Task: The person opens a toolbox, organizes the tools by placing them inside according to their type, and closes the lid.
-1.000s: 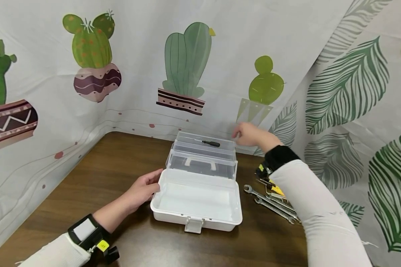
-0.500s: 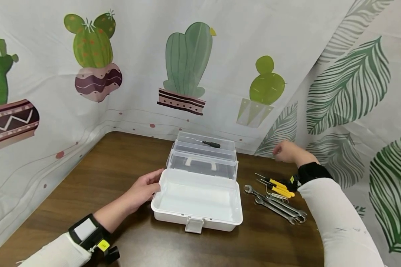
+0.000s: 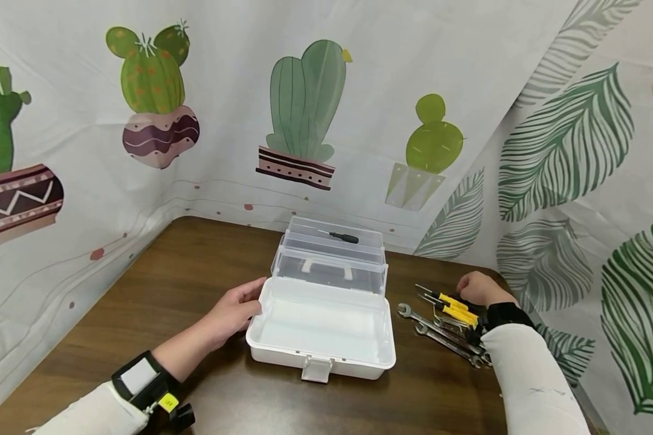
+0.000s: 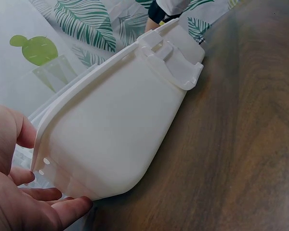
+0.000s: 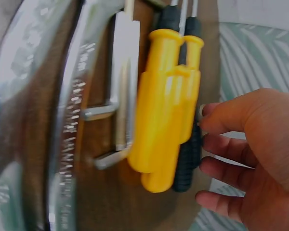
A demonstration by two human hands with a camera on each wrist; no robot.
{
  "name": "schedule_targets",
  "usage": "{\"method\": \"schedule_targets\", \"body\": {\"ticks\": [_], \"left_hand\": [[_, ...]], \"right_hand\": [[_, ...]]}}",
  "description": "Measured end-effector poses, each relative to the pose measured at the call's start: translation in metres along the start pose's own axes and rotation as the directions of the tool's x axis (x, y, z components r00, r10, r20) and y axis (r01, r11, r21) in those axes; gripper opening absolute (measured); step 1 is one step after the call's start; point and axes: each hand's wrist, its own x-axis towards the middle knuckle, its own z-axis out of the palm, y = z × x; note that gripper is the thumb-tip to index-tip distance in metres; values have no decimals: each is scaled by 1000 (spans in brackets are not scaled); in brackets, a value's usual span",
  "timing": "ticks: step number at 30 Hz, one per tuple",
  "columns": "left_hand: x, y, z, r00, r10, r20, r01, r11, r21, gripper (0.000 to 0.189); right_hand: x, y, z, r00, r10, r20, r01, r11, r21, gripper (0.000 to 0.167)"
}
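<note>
A white toolbox [image 3: 321,365] stands on the wooden table, its transparent tiers [image 3: 332,266] folded up and back. At its left end my left hand [image 3: 234,311] holds the side, thumb over the rim and the other fingers along the outer wall. My right hand [image 3: 481,289] is at the tool pile on the right. In the right wrist view its loosely bent fingers are beside a screwdriver with a black handle [image 5: 184,168]; whether they touch it I cannot tell. Screwdrivers with yellow handles [image 5: 156,106] lie just next to it. A black-handled screwdriver [image 3: 344,237] lies in the top tier.
Several wrenches [image 3: 441,335] lie between the toolbox and my right forearm. Hex keys [image 5: 120,82] are beside the yellow handles. A printed curtain [image 3: 223,151] hangs behind the table [image 3: 212,241] and along its right side.
My right hand has moved from beside the top tier rightward, then down to the tool pile. My left hand stays at the toolbox's side.
</note>
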Motion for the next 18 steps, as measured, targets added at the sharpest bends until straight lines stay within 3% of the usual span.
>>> {"method": "schedule_targets", "body": {"ticks": [18], "left_hand": [[3,-4,-1,1000,-17,-14,17,1000,6,68]], "right_hand": [[3,4,13,999,31,-34,-29,998,56,17]]}}
